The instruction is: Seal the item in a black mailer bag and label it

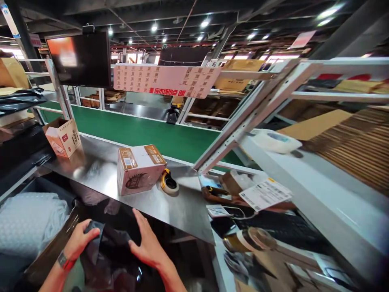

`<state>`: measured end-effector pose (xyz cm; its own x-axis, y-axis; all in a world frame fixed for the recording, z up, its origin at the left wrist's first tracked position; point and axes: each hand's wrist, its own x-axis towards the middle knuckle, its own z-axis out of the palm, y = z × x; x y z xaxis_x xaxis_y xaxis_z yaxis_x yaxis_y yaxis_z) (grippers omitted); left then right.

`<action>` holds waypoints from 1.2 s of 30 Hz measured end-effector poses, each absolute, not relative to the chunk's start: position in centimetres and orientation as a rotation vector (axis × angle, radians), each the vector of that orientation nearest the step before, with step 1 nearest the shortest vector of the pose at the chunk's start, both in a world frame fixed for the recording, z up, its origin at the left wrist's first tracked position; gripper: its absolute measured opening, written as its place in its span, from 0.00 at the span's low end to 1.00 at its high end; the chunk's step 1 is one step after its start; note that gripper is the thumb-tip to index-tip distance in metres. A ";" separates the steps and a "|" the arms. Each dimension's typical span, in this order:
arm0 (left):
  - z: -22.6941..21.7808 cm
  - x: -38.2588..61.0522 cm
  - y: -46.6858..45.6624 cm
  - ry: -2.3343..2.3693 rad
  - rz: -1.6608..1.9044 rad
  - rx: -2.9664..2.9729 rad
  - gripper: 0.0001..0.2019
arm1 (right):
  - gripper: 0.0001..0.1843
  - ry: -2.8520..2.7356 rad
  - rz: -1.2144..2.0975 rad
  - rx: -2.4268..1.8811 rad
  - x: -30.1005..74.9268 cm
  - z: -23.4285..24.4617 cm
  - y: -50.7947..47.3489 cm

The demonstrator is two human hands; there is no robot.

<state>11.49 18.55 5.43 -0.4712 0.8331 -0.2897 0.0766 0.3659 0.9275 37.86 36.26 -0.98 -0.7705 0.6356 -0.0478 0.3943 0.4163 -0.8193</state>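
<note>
the left hand (79,240) is pinching some thin dark plastic (96,240) between thumb and fingers, and it's hanging between both hands, on the near side of the bench (188,217). the right hand (147,243) is hovering with fingers spread, though i can't tell if its thumb is touching the sheet. it's looking light, floppy, probably slippery and kinda tearable, so imo pinching opposite edges is the safest hold.
</note>
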 end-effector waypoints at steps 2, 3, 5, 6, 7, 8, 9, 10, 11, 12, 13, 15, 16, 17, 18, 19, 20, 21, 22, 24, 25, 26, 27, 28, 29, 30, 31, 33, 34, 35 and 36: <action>6.0 12.4 19.2 1.784 1.120 0.867 0.31 | 0.67 -2.579 1.384 -0.797 36.4 -0.6 35.2; 6.3 12.6 19.4 1.771 1.099 0.884 0.32 | 0.69 -2.623 1.462 -0.777 35.7 -0.7 34.8; 6.5 12.4 19.4 1.766 1.058 0.895 0.32 | 0.70 -2.610 1.643 -0.764 34.6 -1.4 34.2; 6.6 12.1 19.4 1.767 1.044 0.899 0.32 | 0.71 -2.569 1.734 -0.741 34.4 -1.9 33.8; 6.5 11.7 19.3 1.765 1.032 0.907 0.32 | 0.72 -2.523 1.809 -0.706 34.3 -2.5 33.5; 6.4 11.3 19.1 1.763 1.024 0.919 0.32 | 0.72 -2.482 1.855 -0.676 34.4 -3.0 33.0; 6.2 10.8 19.0 1.761 1.019 0.934 0.31 | 0.69 -2.448 1.860 -0.667 34.6 -3.6 32.5; 5.9 10.4 18.9 1.759 1.015 0.951 0.31 | 0.61 -2.425 1.822 -0.679 34.8 -4.2 32.0; 5.6 10.0 18.9 1.758 1.009 0.969 0.31 | 0.49 -2.410 1.751 -0.710 35.0 -4.7 31.5; 5.3 9.6 18.9 1.757 1.001 0.985 0.30 | 0.35 -2.392 1.659 -0.753 35.2 -5.2 31.0; 4.8 9.2 18.8 1.758 0.991 0.998 0.30 | 0.24 -2.367 1.566 -0.798 35.2 -5.6 30.6; 4.0 8.4 18.8 1.766 0.956 1.018 0.29 | 0.15 -2.277 1.426 -0.905 35.2 -6.1 30.3; 3.5 7.8 18.8 1.778 0.934 1.020 0.28 | 0.16 -2.203 1.388 -0.980 35.1 -6.1 30.3; 3.0 7.2 18.8 1.796 0.922 1.010 0.27 | 0.17 -2.114 1.366 -1.065 34.9 -5.9 30.5; 2.5 6.5 18.8 1.824 0.925 0.989 0.27 | 0.18 -2.015 1.349 -1.144 34.8 -5.6 30.7; 2.0 5.8 18.8 1.860 0.947 0.958 0.28 | 0.21 -1.923 1.331 -1.213 34.6 -5.0 31.0; 1.6 5.2 18.8 1.897 0.991 0.919 0.32 | 0.23 -1.847 1.312 -1.271 34.5 -4.3 31.4; 1.2 4.8 18.8 1.930 1.044 0.882 0.37 | 0.25 -1.796 1.292 -1.317 34.4 -3.6 31.7; 0.9 4.7 18.7 1.960 1.096 0.857 0.44 | 0.27 -1.767 1.270 -1.355 34.3 -2.8 31.9; 0.2 5.4 18.3 1.996 1.171 0.890 0.50 | 0.29 -1.748 1.229 -1.428 34.2 -1.4 32.1; -0.1 6.3 18.0 1.996 1.186 0.943 0.50 | 0.30 -1.754 1.218 -1.457 34.0 -0.8 32.0; -0.5 7.4 17.6 1.993 1.184 1.023 0.50 | 0.30 -1.765 1.214 -1.476 33.8 -0.2 31.7; -1.0 8.7 17.2 1.994 1.161 1.121 0.51 | 0.30 -1.784 1.217 -1.485 33.6 0.2 31.3; -1.7 9.9 16.7 2.003 1.118 1.226 0.53 | 0.29 -1.809 1.224 -1.489 33.3 0.7 30.7; -2.4 10.9 16.3 2.026 1.056 1.326 0.55 | 0.28 -1.842 1.231 -1.489 33.1 1.2 30.1; -3.3 11.6 15.8 2.063 0.979 1.405 0.55 | 0.27 -1.882 1.236 -1.485 32.9 1.8 29.4; -4.3 11.7 15.4 2.102 0.893 1.455 0.54 | 0.26 -1.930 1.223 -1.478 32.8 2.5 28.7; -6.2 10.6 14.5 2.170 0.720 1.433 0.50 | 0.27 -2.077 1.116 -1.463 32.9 3.9 27.5; -7.1 9.3 14.0 2.193 0.647 1.378 0.49 | 0.30 -2.173 1.032 -1.463 33.3 4.7 27.0; -7.8 7.8 13.5 2.207 0.587 1.310 0.49 | 0.36 -2.280 0.934 -1.474 33.7 5.4 26.6; -8.3 6.2 12.9 2.215 0.548 1.236 0.48 | 0.41 -2.389 0.830 -1.505 34.3 6.0 26.3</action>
<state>6.19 12.94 -8.27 -0.4339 0.8636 -0.2566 0.6442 0.4965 0.5818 34.27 26.34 6.03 -0.4625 0.8777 -0.1253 0.7661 0.3246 -0.5548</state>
